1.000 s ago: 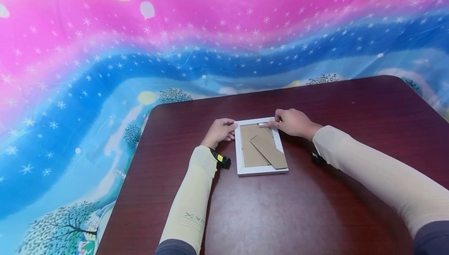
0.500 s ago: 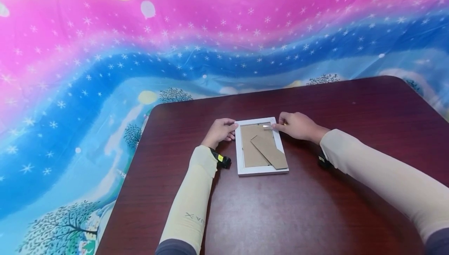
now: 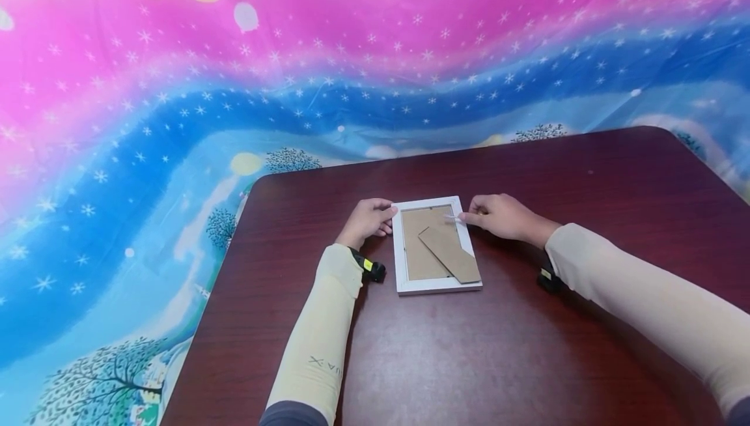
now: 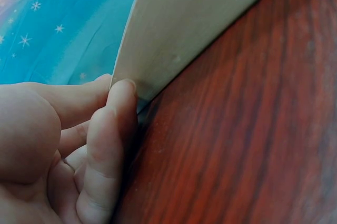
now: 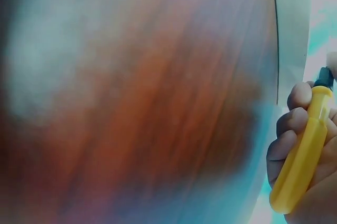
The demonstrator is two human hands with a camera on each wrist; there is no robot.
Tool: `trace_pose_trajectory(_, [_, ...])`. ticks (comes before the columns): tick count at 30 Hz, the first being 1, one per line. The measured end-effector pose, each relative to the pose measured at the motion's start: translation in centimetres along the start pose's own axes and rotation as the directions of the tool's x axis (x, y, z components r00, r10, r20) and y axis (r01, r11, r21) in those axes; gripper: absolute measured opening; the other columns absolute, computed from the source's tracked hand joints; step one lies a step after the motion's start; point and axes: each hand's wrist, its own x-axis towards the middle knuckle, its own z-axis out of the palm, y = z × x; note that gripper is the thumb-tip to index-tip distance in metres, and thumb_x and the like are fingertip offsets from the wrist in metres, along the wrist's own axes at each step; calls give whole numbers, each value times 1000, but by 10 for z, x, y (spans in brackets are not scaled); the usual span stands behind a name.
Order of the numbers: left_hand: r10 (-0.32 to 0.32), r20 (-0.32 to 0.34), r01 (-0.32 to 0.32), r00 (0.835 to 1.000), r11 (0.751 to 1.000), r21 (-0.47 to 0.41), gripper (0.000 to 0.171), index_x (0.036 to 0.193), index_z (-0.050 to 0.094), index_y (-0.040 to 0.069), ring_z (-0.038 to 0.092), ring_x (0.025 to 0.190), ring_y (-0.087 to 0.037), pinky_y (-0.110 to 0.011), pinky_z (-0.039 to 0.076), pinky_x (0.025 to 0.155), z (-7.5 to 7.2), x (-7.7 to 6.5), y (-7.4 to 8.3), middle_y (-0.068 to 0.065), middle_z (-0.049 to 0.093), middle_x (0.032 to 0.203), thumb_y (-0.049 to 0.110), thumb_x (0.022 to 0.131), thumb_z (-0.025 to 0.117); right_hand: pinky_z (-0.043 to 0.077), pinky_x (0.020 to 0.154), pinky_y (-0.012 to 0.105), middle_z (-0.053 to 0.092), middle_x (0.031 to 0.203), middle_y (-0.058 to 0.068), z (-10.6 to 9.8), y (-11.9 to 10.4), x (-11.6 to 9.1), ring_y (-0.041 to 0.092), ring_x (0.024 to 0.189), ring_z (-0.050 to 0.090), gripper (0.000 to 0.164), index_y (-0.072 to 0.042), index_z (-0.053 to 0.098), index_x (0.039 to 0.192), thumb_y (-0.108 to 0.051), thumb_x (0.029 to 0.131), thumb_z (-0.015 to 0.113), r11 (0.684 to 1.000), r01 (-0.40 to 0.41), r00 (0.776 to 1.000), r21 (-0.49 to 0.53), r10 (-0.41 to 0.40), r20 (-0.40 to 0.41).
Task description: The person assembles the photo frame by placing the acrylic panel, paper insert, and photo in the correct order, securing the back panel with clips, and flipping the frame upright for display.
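A white picture frame (image 3: pixel 400 250) lies back side up on the table, with a brown backing board (image 3: pixel 417 263) set inside its rim. A slanted stand leg (image 3: pixel 450 253) crosses the board toward the lower right corner. My left hand (image 3: pixel 368 219) pinches the frame's far left corner, thumb above and fingers along the side; the left wrist view shows that side wall up close. In my right hand (image 3: pixel 505 219) is a screwdriver (image 5: pixel 301 161) with a yellow handle, fingers curled round it. Its metal blade (image 3: pixel 451 217) reaches over the right rim, above the board; contact cannot be told.
The dark red wooden table (image 3: pixel 445 361) extends on all sides of the frame. A printed cloth backdrop (image 3: pixel 328 55) hangs behind and to the left of it. Dark wrist straps (image 3: pixel 372 268) sit on both forearms.
My right hand has drawn back to the right and slightly nearer, taking the screwdriver blade from the board's far edge to the right rim. The left hand and the picture frame have stayed put.
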Motion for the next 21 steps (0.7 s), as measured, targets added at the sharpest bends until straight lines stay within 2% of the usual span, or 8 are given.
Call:
trace_pose_trajectory(10, [9,-4,-9,1000,1000,2,32,122,62,5,65,65,-20,-28,56,58,0,1,0,-13,63,83,25,97,63,40,59,35,57,67,-1,-4,10,-11,20,58,48,41,-19,65,79,-57,93,57,998,-41,999,52,39,31])
trace_pose_trajectory(16, [12,-6,-11,1000,1000,11,32,122,62,6,66,67,-21,-29,56,60,0,1,-1,-13,64,85,26,97,63,43,57,35,56,65,0,-4,13,-17,20,59,52,41,-20,66,75,-56,92,59,995,-55,996,87,49,69])
trace_pose_trajectory(21, [15,2,-15,1000,1000,-2,31,122,63,4,65,66,-20,-28,55,58,0,1,-2,-13,63,84,24,98,62,40,57,34,54,63,-1,-3,13,-19,19,58,48,42,-18,63,72,-53,94,59,995,-46,997,84,40,62])
